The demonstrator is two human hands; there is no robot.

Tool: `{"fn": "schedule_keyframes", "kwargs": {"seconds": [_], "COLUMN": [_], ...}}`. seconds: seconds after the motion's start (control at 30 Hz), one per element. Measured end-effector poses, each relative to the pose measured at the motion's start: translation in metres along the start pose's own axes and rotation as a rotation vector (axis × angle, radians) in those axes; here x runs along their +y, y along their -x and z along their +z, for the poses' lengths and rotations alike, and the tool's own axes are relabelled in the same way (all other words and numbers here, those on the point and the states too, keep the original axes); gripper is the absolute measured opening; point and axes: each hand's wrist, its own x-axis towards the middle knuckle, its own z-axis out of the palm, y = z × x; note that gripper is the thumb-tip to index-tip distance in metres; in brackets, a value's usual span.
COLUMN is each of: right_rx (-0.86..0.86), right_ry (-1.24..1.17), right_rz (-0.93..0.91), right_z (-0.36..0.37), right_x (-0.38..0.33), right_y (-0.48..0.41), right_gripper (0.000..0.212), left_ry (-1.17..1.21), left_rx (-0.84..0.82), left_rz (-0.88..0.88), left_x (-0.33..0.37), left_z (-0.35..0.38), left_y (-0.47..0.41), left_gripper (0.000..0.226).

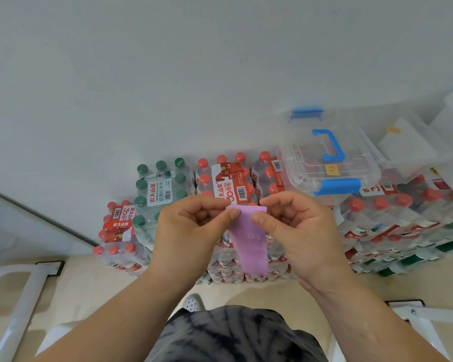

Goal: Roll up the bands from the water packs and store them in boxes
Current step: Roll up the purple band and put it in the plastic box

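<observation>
— What are the hands doing?

— Both are gripping the purple band (251, 246). The left hand (191, 231) is pinching its upper left corner between thumb and forefinger, the other fingers curling into the palm. The right hand (296, 231) is pressing its thumb on the upper right corner, with its fingers curling behind the band.

— And where is the band sitting?

— It is hanging flat between the two hands, its top edge at the fingertips and its lower end dangling down between the wrists. Faint marks are showing on it, too blurred to read.

— What is lying beyond the hands?

— Red-capped water packs (230, 181) are standing stacked just behind the fingers, running off past the right hand. A green-capped pack (160, 189) is sitting beyond the left hand.

— Any boxes?

— A clear box (324, 158) with a blue handle is resting on the packs, beyond and above the right hand, lid on. A second clear box (413, 147) is sitting farther out on that side.

— Below the hands?

— A white shoe (192, 304) is showing on the floor (94, 288), under the left wrist.
</observation>
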Motion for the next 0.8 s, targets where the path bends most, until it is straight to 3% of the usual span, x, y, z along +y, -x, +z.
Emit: {"fn": "schedule_keyframes", "kwargs": {"seconds": [0.3,0.43,0.57,0.8], "right_rx": [0.023,-0.027,-0.074,-0.125], "right_ry": [0.054,0.041,0.002,-0.024], "right_rz": [-0.03,0.003,0.06,0.073], "right_z": [-0.001,-0.004,-0.004,-0.005], "right_x": [-0.002,-0.003,-0.003,-0.001], "right_y": [-0.002,-0.005,-0.003,-0.002], "right_gripper": [0.022,0.024,0.018,0.028], "left_ry": [-0.079,0.039,0.057,-0.042], "left_rx": [-0.116,-0.065,-0.164,-0.166], "left_rz": [0.059,0.035,0.056,0.081], "left_x": [0.001,-0.003,0.001,-0.002], "left_z": [0.0,0.0,-0.006,-0.009], "left_y": [0.011,0.007,0.003,0.003], "left_gripper": [0.023,0.021,0.031,0.021]}}
